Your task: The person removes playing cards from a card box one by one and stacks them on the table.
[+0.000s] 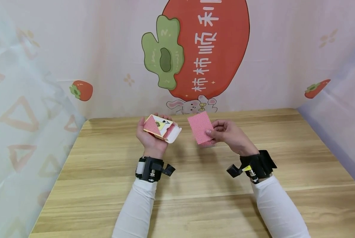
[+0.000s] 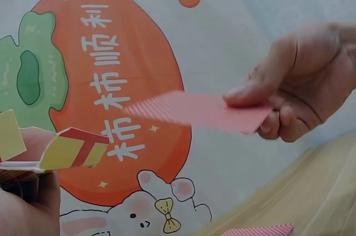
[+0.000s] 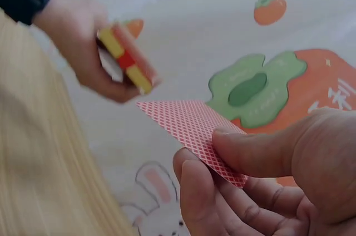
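Observation:
My left hand (image 1: 153, 145) grips a playing-card box (image 1: 158, 126), which lies tilted over the palm with its flap (image 1: 174, 134) open to the right. The box has a red patterned back and an ace of spades picture. In the right wrist view, the fingers wrap round the box (image 3: 127, 58). My right hand (image 1: 233, 137) pinches a red-backed playing card (image 1: 200, 127) between thumb and fingers, to the right of the box and apart from it. Whether it is one card or several cannot be told. Below it, a red-backed stack of cards (image 2: 260, 230) lies on the table, mostly hidden.
The wooden table (image 1: 192, 211) ends at a cloth backdrop (image 1: 115, 49) printed with a large persimmon and a rabbit. Cloth sides stand at left and right. Each wrist wears a black strap with a small camera (image 1: 168, 170) jutting inward.

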Demonstrator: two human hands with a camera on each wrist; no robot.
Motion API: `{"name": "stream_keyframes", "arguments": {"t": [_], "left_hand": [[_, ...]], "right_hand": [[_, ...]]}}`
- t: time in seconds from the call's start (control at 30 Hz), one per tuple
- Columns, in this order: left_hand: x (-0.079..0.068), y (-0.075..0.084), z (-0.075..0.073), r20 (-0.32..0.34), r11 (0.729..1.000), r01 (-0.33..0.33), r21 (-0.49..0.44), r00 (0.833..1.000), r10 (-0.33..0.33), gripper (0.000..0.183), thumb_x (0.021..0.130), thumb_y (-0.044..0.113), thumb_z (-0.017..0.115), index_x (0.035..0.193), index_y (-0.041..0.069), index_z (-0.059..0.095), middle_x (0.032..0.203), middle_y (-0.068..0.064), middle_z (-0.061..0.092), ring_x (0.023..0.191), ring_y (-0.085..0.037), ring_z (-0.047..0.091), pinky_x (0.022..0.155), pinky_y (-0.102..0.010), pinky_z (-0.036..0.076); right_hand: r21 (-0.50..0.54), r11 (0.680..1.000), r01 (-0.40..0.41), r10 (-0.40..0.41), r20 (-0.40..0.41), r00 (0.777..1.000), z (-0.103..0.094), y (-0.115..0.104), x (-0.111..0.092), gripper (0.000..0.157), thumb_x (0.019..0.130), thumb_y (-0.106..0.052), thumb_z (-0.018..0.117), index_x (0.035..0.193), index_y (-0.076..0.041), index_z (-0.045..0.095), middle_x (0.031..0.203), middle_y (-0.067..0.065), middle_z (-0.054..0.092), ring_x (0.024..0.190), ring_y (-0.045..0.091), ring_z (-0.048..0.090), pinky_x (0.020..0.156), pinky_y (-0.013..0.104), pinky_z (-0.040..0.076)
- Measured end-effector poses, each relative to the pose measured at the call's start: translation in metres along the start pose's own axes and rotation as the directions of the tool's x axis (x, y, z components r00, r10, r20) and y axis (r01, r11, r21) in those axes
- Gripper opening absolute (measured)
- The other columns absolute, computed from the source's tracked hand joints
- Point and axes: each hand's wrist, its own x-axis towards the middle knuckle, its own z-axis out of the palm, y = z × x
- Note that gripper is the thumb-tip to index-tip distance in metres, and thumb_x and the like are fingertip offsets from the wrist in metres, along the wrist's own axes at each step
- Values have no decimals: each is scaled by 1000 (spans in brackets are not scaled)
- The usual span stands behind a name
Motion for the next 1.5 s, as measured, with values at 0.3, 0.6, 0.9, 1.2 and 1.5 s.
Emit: {"name": "stream_keyframes", "arguments": {"t": [0.3, 0.6, 0.9, 1.2, 1.5], "left_hand": [[-1, 8, -1, 4, 1000, -5, 2, 1000, 5, 44, 97, 46, 43, 118, 7, 50, 102, -11, 57, 94, -30, 57, 90, -46, 42], [-1, 6, 2, 32, 1000, -10, -15, 999, 11, 43, 94, 43, 48, 117, 6, 50, 101, -11, 56, 95, -30, 56, 86, -44, 46], [0, 2, 1, 9, 1000, 14, -14, 1000, -14, 44, 100, 46, 37, 115, 7, 53, 102, -10, 58, 95, -29, 57, 88, -46, 43], [0, 0, 1, -4, 999, 8, -34, 1000, -8, 44, 99, 45, 40, 116, 6, 52, 102, -11, 57, 94, -30, 58, 90, -44, 46], [0, -1, 2, 8, 999, 8, -37, 1000, -8, 45, 99, 45, 39, 119, 6, 50, 100, -11, 57, 93, -29, 58, 89, -42, 48]], "right_hand": [[-35, 995, -89, 83, -153, 985, -3, 29, 23, 26, 96, -9, 69, 104, 14, 59, 87, 13, 68, 65, 18, 70, 67, 35, 61], [-89, 986, -139, 114, -242, 964, 0, 47, 31, 28, 97, -15, 70, 99, 12, 63, 80, 11, 66, 58, 11, 65, 61, 30, 59], [-181, 969, -170, 113, -287, 951, 0, 58, 29, 26, 97, -14, 69, 98, 11, 64, 77, 13, 69, 57, 13, 65, 58, 29, 58], [-261, 949, -177, 90, -316, 945, 0, 63, 29, 25, 95, -15, 72, 93, 9, 66, 74, 13, 69, 55, 13, 64, 54, 27, 56], [-452, 869, -203, 23, -373, 927, 1, 67, 29, 27, 92, -23, 75, 85, 3, 69, 68, 8, 67, 56, 16, 60, 50, 25, 45]]}}
